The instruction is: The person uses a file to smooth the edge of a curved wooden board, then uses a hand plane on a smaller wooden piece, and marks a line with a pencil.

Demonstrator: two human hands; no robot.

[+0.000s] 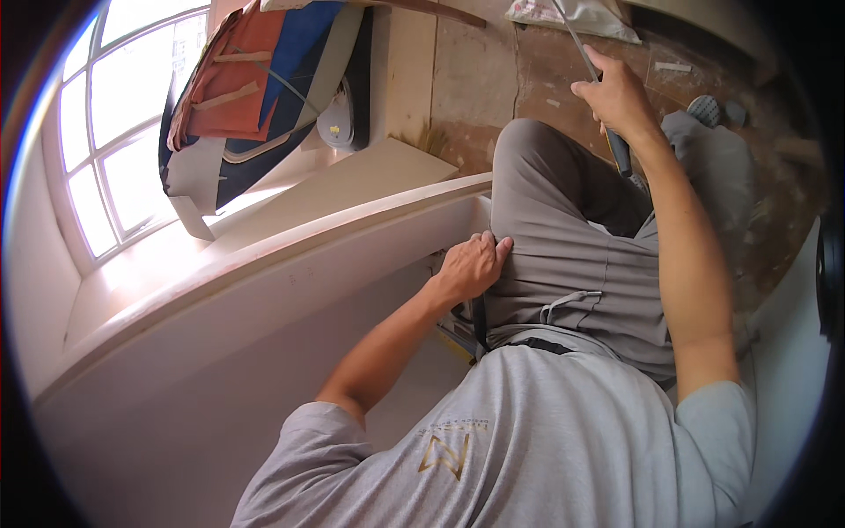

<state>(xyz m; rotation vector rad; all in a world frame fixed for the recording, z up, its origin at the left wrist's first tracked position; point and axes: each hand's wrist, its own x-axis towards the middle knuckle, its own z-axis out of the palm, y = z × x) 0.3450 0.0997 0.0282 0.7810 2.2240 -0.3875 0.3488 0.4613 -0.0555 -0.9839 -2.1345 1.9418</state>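
A seated or crouching person, dressed in a grey T-shirt and grey-brown trousers, is seen from above. In the right hand, stretched forward over the floor, a long thin tool is held. Its dark handle with a yellow stripe is seen below the hand, and its narrow metal shaft is angled up to the top edge of the view. The tool is gripped by the fingers, though part of the grip is hidden by the hand itself. The left hand is rested against the side of the trousers with its fingers curled; whether any cloth is pinched cannot be told. To the left, a long pale panel is set between the person and a ledge, where an orange, blue and black bag is propped near a bright window. Ahead, the stained brown floor and a whitish sack are shown.
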